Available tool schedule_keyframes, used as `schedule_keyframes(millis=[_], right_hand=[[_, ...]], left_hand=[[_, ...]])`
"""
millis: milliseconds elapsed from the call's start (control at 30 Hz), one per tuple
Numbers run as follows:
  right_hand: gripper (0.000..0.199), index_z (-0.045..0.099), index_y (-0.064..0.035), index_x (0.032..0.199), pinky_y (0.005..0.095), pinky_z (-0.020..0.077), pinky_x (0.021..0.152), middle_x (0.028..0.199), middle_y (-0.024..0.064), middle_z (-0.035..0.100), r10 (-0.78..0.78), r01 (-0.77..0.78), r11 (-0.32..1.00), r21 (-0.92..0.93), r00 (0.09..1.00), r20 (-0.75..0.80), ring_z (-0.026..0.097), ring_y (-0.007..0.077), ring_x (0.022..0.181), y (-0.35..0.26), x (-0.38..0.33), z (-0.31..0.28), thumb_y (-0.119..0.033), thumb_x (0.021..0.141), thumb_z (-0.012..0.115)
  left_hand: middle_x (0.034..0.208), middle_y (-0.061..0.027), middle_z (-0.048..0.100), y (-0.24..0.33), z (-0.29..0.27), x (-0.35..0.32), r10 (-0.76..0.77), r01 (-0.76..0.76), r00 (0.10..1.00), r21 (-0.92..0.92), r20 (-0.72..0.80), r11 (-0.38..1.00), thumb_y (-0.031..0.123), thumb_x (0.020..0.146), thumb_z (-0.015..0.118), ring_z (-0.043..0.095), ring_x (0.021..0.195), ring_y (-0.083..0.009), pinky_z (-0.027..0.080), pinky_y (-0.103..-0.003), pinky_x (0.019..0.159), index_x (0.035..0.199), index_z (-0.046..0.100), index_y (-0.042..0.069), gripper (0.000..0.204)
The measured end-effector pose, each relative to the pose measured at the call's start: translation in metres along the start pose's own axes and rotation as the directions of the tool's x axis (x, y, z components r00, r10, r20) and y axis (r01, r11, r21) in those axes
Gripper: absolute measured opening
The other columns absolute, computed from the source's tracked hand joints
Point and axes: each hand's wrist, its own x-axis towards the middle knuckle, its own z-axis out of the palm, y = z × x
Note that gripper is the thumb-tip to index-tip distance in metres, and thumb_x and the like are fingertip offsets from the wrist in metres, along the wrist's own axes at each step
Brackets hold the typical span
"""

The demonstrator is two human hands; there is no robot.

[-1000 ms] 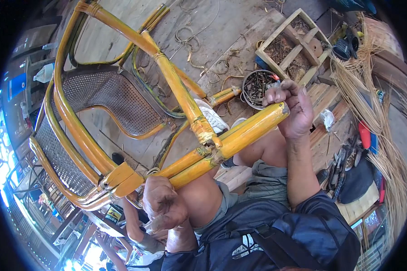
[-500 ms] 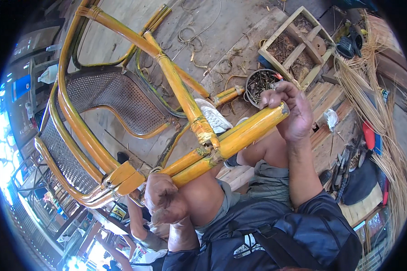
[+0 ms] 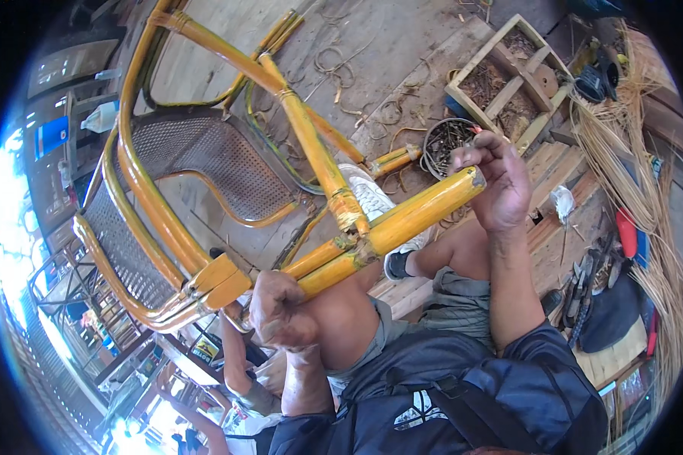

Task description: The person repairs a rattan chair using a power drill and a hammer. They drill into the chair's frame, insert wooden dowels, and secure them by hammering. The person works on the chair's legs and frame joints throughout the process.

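Note:
A yellow-brown rattan chair with a dark woven cane seat and back lies tipped on its side before me. Two thick poles of its frame run side by side across my lap, near a joint wrapped in binding. My left hand is closed at the left end of these poles, by the chair's corner; its fingertips are partly hidden. My right hand is beside the cut right end of the longer pole, palm toward me and fingers curled together. What they pinch, if anything, is too small to make out.
Beyond my right hand stand a bucket of small scraps and a divided wooden box. Long fibre strands hang at the right, above hand tools. Loose strips litter the floor. Another person's arm is at lower left.
The view has shifted slightly, so the chair appears a little to the right. The fingers of my right hand have lifted off the pole's end.

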Motion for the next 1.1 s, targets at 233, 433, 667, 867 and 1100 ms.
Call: schedule_keyframes(millis=[233,433,667,867,1100], right_hand=[[0.047,0.052,0.0033,0.113,0.0341,0.0463,0.087,0.096,0.0124,0.061,0.015,-0.007,0.997,-0.076,0.994,0.105,0.058,0.023,0.095,0.003,-0.002,0.004,-0.037,0.09,0.049],[0.043,0.053,0.0038,0.112,0.0313,0.0455,0.088,0.103,0.0126,0.06,0.086,-0.032,0.957,-0.29,0.98,0.178,0.058,0.0195,0.097,-0.003,-0.007,0.007,-0.032,0.089,0.056],[0.037,0.055,0.0045,0.11,0.0303,0.0462,0.086,0.1,0.0132,0.062,0.017,0.045,0.935,-0.352,0.985,0.171,0.06,0.0186,0.093,-0.002,-0.008,0.006,-0.027,0.09,0.057],[0.035,0.057,0.0046,0.106,0.0305,0.0456,0.086,0.097,0.013,0.063,-0.002,0.049,0.936,-0.349,0.991,0.133,0.06,0.0193,0.093,-0.001,-0.009,0.003,-0.027,0.09,0.058],[0.03,0.058,0.0036,0.1,0.0322,0.0456,0.085,0.094,0.0145,0.063,-0.019,0.057,0.972,-0.228,0.986,0.164,0.06,0.0207,0.089,-0.002,-0.005,0.007,-0.025,0.092,0.052]], left_hand=[[0.068,-0.0111,0.053,0.024,0.014,0.027,0.042,-0.058,0.997,0.311,0.057,0.949,0.05,0.094,0.03,0.049,0.058,-0.0244,0.039,-0.033,0.056,0.073,0.052,0.002,0.057],[0.075,-0.0165,0.061,0.031,0.025,0.036,-0.111,-0.006,0.982,0.613,0.153,0.79,0.028,0.091,0.049,0.059,0.07,-0.0338,0.047,-0.041,0.065,0.083,0.062,0.003,0.029],[0.063,-0.0157,0.058,0.033,0.025,0.036,-0.181,-0.025,0.962,0.724,0.205,0.689,0.027,0.091,0.051,0.057,0.06,-0.0352,0.045,-0.044,0.059,0.073,0.062,0.004,0.031],[0.064,-0.0156,0.058,0.035,0.028,0.036,-0.182,-0.029,0.962,0.741,0.203,0.671,0.026,0.09,0.052,0.057,0.061,-0.0353,0.044,-0.044,0.059,0.072,0.06,0.005,0.029],[0.063,-0.0157,0.056,0.035,0.028,0.037,-0.203,0.013,0.964,0.728,0.174,0.685,0.025,0.089,0.054,0.056,0.06,-0.0353,0.043,-0.044,0.057,0.069,0.057,0.004,0.029]])
